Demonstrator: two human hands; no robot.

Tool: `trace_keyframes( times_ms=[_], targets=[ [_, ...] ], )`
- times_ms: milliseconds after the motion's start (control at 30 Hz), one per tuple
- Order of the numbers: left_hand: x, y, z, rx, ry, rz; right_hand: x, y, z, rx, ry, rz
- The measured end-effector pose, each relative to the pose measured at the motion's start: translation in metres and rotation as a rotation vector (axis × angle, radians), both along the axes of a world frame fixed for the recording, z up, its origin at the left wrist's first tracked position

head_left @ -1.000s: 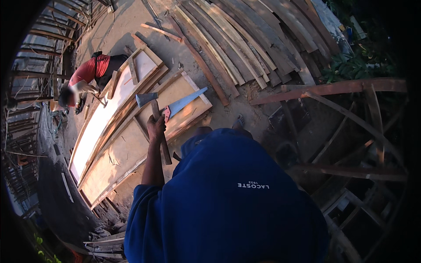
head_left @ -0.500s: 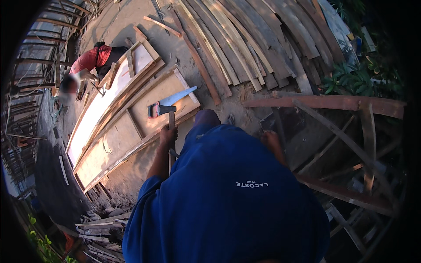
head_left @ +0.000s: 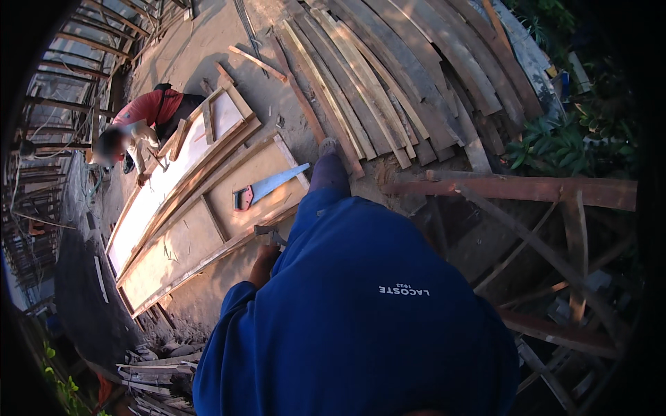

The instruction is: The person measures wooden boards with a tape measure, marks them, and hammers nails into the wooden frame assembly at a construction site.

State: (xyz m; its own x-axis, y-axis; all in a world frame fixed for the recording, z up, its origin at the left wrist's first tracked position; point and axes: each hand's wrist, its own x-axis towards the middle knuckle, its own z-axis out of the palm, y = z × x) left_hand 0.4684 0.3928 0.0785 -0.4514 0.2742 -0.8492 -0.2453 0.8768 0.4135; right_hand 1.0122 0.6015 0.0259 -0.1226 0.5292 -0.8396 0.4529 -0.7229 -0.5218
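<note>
My left hand (head_left: 264,265) is closed low beside my blue shirt, around what looks like a hatchet (head_left: 263,230) with a dark, blocky head. A grey curved metal piece shows next to that head; I cannot tell whether it is a second tool. Past the hand lies a wooden framed panel (head_left: 243,182) with a sheet face. On it rests a handsaw (head_left: 274,184) with a bluish blade and a red and black handle. My right hand is hidden behind my body.
Another person in a red shirt (head_left: 139,109) bends over a second framed panel (head_left: 166,182). Long planks (head_left: 388,76) lie ahead. A reddish timber frame (head_left: 513,191) with crossing braces stands at the right. Scrap wood (head_left: 159,378) is heaped lower left.
My left hand has drawn back toward my body with the tool. My right hand has gone out of sight. A foot has come forward beside the panel. The other person's arm has shifted.
</note>
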Motion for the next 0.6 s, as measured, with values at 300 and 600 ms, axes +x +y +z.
trace_keyframes(
  times_ms=[300, 600],
  targets=[
    [-0.073, 0.125, -0.077, -0.157, 0.167, -0.377, -0.046, 0.114, 0.042, 0.06, -0.154, 0.293],
    [-0.128, 0.278, -0.069, -0.057, -0.015, -0.123, -0.197, 0.288, 0.083, 0.018, -0.251, 0.26]
  ],
)
